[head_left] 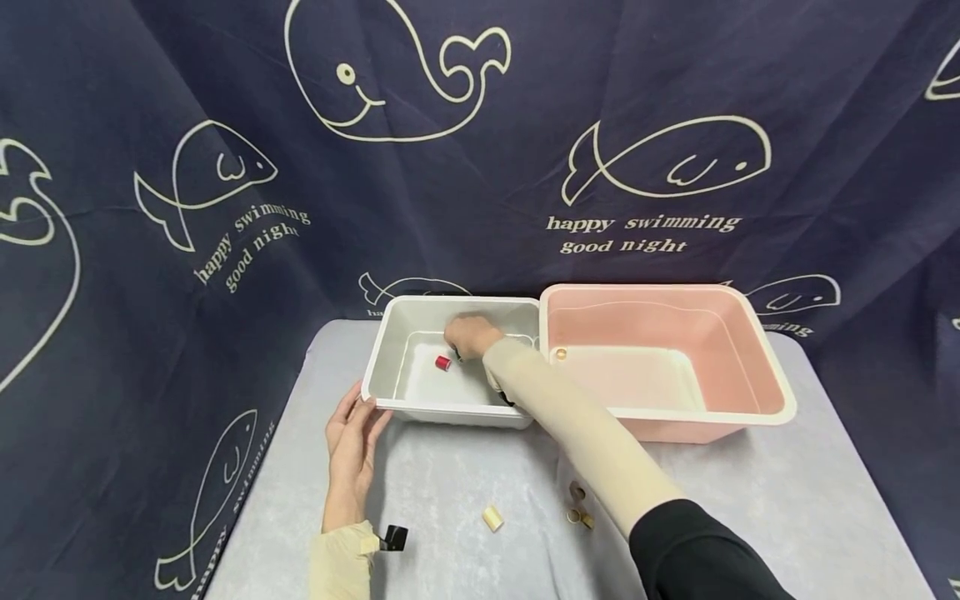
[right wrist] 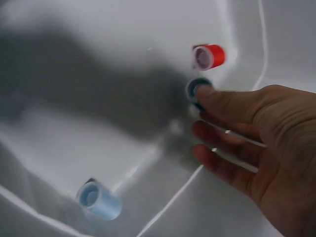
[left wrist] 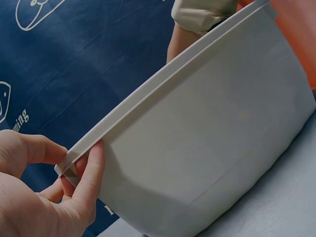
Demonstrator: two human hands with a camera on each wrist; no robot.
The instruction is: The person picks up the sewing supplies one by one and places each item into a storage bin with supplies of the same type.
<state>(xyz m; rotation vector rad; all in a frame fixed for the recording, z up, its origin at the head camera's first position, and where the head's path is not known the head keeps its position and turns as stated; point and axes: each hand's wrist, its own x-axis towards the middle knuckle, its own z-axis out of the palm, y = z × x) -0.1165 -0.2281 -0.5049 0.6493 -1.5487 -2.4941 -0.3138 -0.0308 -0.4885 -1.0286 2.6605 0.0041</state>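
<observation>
My left hand [head_left: 351, 450] grips the front-left corner of a light grey bin [head_left: 450, 410], thumb above the rim and fingers beneath, as the left wrist view shows. Inside that bin, my right hand [right wrist: 281, 133] pinches a dark blue thread spool [right wrist: 193, 91] between thumb and fingers. A red thread spool [right wrist: 212, 57] lies on the bin floor just beyond it. In the right wrist view, a light blue thread spool [right wrist: 101, 201] lies farther off in the same bin; the right arm hides it from the head view.
A pink bin [head_left: 772, 400] stands against the grey bin's right side, with a small tan spool [head_left: 561, 353] inside. On the table in front lie a cream spool [head_left: 492, 518], a brown spool [head_left: 577, 492] and gold-coloured pieces [head_left: 573, 517]. A dark whale-print cloth hangs behind.
</observation>
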